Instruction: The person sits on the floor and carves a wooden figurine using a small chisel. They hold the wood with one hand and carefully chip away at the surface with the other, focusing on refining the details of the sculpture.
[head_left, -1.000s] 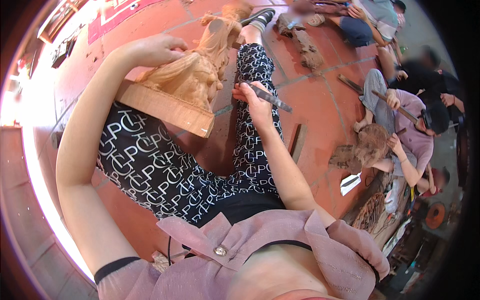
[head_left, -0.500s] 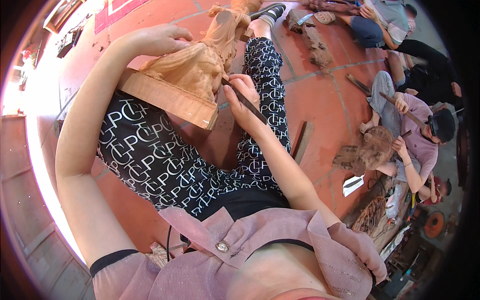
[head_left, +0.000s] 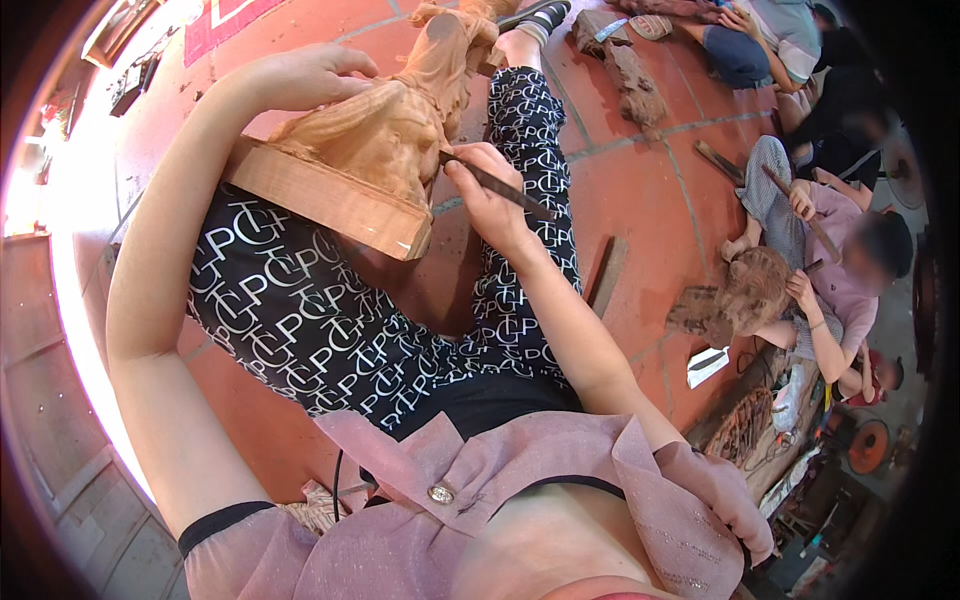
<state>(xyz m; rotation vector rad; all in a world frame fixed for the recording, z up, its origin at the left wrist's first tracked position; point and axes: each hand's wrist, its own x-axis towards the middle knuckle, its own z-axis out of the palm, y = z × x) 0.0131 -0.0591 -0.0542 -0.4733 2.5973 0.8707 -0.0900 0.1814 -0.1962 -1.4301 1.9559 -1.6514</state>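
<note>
A light-brown wood carving (head_left: 370,140) with draped folds lies tilted on its thick flat base across my lap. My left hand (head_left: 315,78) curls over its far left side and grips it, the forearm passing beside the base. In my right hand (head_left: 490,197) is a slim dark carving chisel (head_left: 520,199), held like a pen. Its tip meets the right side of the carving, close above the base. The top of the carving runs out at the upper edge of the view.
A wooden mallet-like bar (head_left: 607,277) lies on the red tile floor (head_left: 640,230) right of my leg. Farther right, a co-worker (head_left: 845,250) works on a rough wood piece (head_left: 755,290). A log (head_left: 625,80) lies ahead. A white paper (head_left: 707,367) rests nearby.
The carving and my left hand have shifted slightly left and up. My right hand has turned the chisel a little flatter, its back end farther right.
</note>
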